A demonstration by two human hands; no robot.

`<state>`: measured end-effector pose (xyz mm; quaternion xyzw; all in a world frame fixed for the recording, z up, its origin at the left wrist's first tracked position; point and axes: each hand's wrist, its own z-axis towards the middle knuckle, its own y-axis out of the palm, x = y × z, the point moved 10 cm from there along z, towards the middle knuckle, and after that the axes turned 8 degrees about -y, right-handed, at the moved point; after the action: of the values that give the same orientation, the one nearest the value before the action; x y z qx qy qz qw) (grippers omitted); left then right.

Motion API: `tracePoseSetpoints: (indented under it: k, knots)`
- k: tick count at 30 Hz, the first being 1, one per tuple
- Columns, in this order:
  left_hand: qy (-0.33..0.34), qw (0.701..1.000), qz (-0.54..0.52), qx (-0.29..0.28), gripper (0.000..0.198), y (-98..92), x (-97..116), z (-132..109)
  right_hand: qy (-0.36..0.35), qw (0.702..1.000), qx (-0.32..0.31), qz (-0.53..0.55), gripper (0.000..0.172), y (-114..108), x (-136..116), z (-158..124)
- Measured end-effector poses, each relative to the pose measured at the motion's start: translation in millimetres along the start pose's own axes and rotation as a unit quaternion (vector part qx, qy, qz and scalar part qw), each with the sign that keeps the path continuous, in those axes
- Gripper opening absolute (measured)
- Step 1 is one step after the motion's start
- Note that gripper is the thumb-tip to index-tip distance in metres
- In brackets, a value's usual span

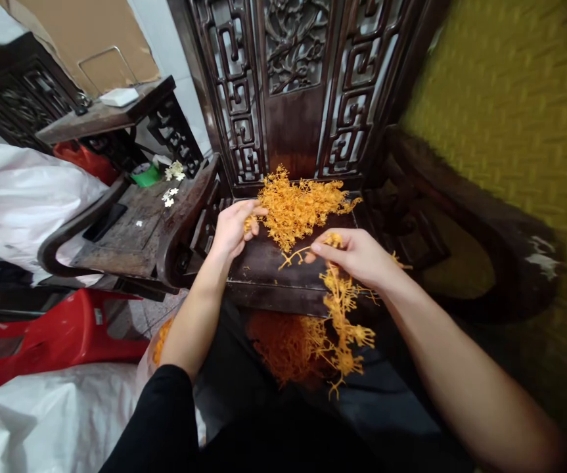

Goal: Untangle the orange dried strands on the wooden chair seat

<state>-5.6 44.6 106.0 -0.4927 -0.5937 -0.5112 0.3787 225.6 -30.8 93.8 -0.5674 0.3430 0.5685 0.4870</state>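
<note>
A heap of orange, branching plastic-looking sprigs [303, 207] lies on the dark wooden chair seat [283, 272]. At the heap's left edge is my left hand [234, 230], its fingers curled with a bit of orange sprig showing between them. My right hand [349, 253], in front of the heap, pinches a bunch of orange sprigs [345, 315]. That bunch dangles below the seat's front edge, and one thin stem points left from my fingertips. Below the seat, between my legs, more orange sprigs [288, 345] lie in shadow.
A carved chair back [293, 125] rises behind the heap. Left stands another wooden chair [125, 236] holding green tape [146, 174] and pale flower-shaped pieces [169, 196]. A red plastic stool [76, 335] and white sacks [22, 203] are at left; yellow woven material [514, 125] is at right.
</note>
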Motion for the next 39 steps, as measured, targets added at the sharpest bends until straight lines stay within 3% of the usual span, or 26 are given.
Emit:
tracePoseSetpoints:
  k: [3,6,9,17,26,30,33,39]
  knots:
    - [-0.052,0.992,-0.017,-0.111,0.035,41.2,-16.8,-20.2,0.033,0.999,-0.039,0.015,0.035,18.6,11.6,2.4]
    - [-0.107,0.981,-0.047,-0.154,0.028,60.5,-29.0,-31.6,0.025,0.999,-0.046,0.015,0.034,23.8,14.9,4.4]
    - [-0.128,0.974,-0.048,-0.179,0.026,69.7,-34.0,-35.4,0.01,0.998,-0.055,0.015,0.034,26.0,14.5,5.4]
    - [-0.173,0.963,-0.066,-0.196,0.042,78.5,-44.8,-36.6,0.012,0.996,-0.086,0.024,0.037,33.8,16.0,5.2]
    - [-0.019,0.981,0.128,-0.147,0.05,83.0,-40.8,-40.1,-0.052,0.993,-0.045,-0.096,0.045,30.5,-13.6,-0.7]
    - [0.094,0.952,0.243,-0.163,0.053,98.0,-27.6,-49.4,-0.067,0.992,0.005,-0.109,0.05,28.7,-20.4,-0.8]
    - [0.186,0.924,0.291,-0.164,0.046,105.8,-12.7,-57.6,-0.074,0.992,0.026,-0.102,0.044,28.2,-20.2,0.3]
    - [0.259,0.881,0.377,-0.121,0.03,105.0,-2.5,-63.8,-0.056,0.996,0.053,-0.036,0.025,24.8,-13.3,1.9]
